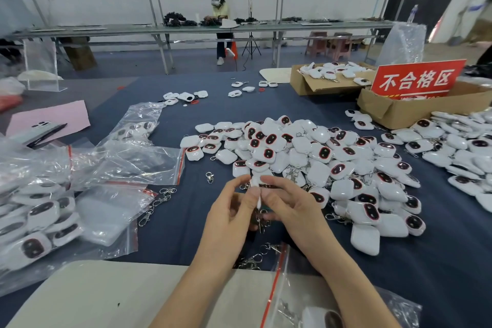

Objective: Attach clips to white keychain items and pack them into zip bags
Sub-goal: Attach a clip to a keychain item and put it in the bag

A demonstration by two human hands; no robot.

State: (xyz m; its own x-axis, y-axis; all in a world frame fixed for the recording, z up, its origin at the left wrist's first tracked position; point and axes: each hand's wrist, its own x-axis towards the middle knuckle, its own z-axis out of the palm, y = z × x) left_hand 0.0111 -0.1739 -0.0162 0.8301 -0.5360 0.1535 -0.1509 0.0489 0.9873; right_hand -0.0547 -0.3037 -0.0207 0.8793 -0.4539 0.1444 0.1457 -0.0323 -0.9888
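While both hands work above the near middle of the surface [183,237], a white keychain item [257,190] is held edge-on between them, raised off the dark cloth. The left hand [229,210] pinches it with thumb and fingertips from one side, and the right hand [290,208] pinches it from the other. A metal clip [260,221] dangles just beneath the item, between the two palms; whether it is fully hooked on cannot be told.

Just beyond the hands lies a large pile of white items [306,157], spreading toward the right edge. Filled and empty zip bags [133,165] crowd the left edge, with loose clips [162,198] beside them. More clips [251,259] sit under the wrists by the near edge, next to an open bag [306,287].

Likely risks: the grip is only fingertip-deep, so the smooth item could slip and land in the pile, where it would be hard to tell from the others. A half-closed clip may drop off during bagging. The forearms could also sweep the clips beneath them off the near edge.
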